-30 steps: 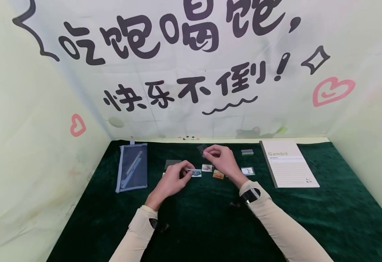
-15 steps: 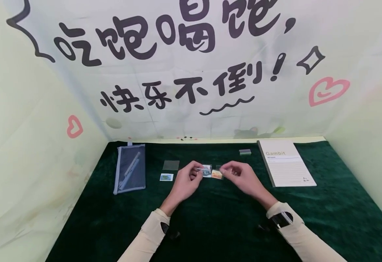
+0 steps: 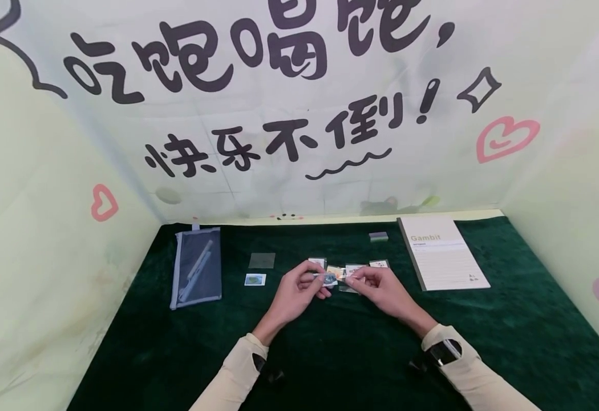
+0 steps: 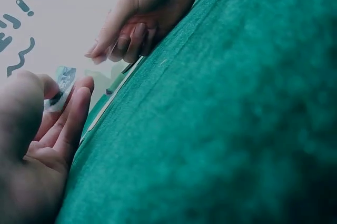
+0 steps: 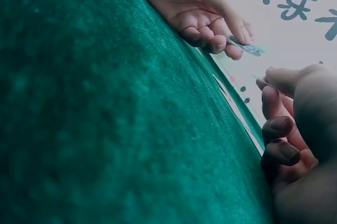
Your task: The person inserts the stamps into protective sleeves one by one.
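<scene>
In the head view my left hand (image 3: 294,292) pinches a small bluish postage stamp (image 3: 330,280) between thumb and fingers. The left wrist view shows the same stamp (image 4: 65,79) raised off the cloth. Close by on the right, my right hand (image 3: 388,292) pinches a small clear plastic sleeve (image 3: 349,289), seen thin and nearly edge-on in the right wrist view. A narrow gap separates the fingertips of both hands. Behind them lie several sleeved stamps, among them an orange one (image 3: 336,270) and a pale one (image 3: 379,264), partly hidden by the fingers.
To the left lie a green-blue stamp (image 3: 255,279) and a clear sleeve (image 3: 262,261). Farther left is a blue mesh pouch (image 3: 197,268) with pens. A small purple-green block (image 3: 379,236) and a notebook (image 3: 443,257) lie right, on dark green cloth (image 3: 330,365).
My right hand has come down from the back with the clear sleeve and faces the left hand. The left hand has moved right with the stamp, uncovering the stamp and sleeve at left.
</scene>
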Tool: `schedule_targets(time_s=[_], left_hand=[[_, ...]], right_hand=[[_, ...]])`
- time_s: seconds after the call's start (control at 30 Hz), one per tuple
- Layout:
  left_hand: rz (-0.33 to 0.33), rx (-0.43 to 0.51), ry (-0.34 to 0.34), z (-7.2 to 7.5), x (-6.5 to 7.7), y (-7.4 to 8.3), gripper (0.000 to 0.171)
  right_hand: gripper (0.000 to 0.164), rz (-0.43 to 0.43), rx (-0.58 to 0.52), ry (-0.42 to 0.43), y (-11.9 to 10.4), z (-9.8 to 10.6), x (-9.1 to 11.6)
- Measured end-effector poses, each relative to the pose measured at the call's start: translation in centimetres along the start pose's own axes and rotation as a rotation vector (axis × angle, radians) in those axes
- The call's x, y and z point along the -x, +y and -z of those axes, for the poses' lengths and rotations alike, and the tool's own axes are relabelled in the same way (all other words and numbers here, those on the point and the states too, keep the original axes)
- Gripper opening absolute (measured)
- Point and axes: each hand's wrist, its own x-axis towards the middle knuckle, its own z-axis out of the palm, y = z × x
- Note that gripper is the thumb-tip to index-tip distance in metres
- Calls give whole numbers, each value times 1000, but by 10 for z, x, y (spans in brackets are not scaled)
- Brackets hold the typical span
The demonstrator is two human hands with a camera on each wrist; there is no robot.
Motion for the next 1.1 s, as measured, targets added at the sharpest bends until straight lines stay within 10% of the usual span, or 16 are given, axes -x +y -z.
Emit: schedule_targets(time_s=[1.1], left_hand=[[54, -52, -24, 1, -2, 1, 19]], right_hand=[[20, -10, -51, -15, -1, 1, 0]])
